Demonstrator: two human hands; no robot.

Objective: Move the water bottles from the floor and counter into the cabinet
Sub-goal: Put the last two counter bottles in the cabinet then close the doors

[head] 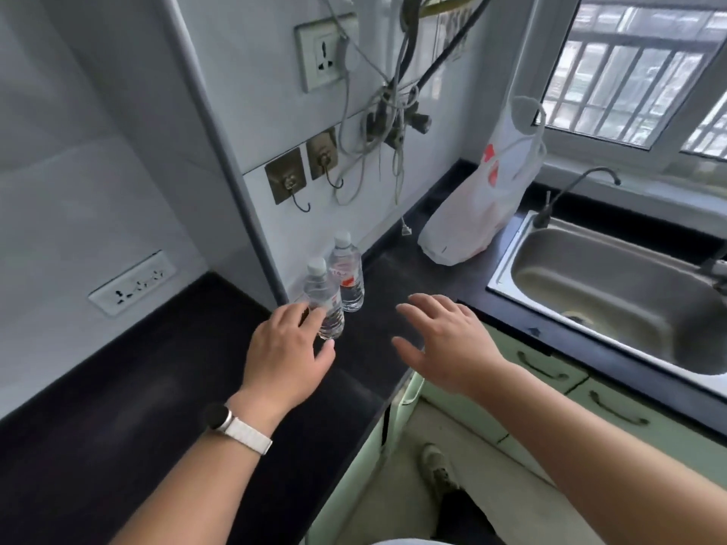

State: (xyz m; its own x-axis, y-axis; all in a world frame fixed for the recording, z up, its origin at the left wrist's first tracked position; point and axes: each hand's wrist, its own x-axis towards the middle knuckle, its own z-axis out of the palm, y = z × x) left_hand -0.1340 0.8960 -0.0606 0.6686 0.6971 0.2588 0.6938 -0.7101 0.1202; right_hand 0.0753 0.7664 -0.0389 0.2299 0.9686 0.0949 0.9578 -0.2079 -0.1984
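No text can be read anywhere. The labels on the two water bottles [338,285] show red marks, and the plastic bag [478,206] shows red print, both too blurred to make out.

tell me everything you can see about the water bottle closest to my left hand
The nearer water bottle is small, clear plastic with a white cap and a label with red print. It stands upright on the black counter, capped, beside a second bottle. The left hand is at its side, fingers not closed around it.

Bare forearms, a white-strapped watch [236,424] with black face on left wrist
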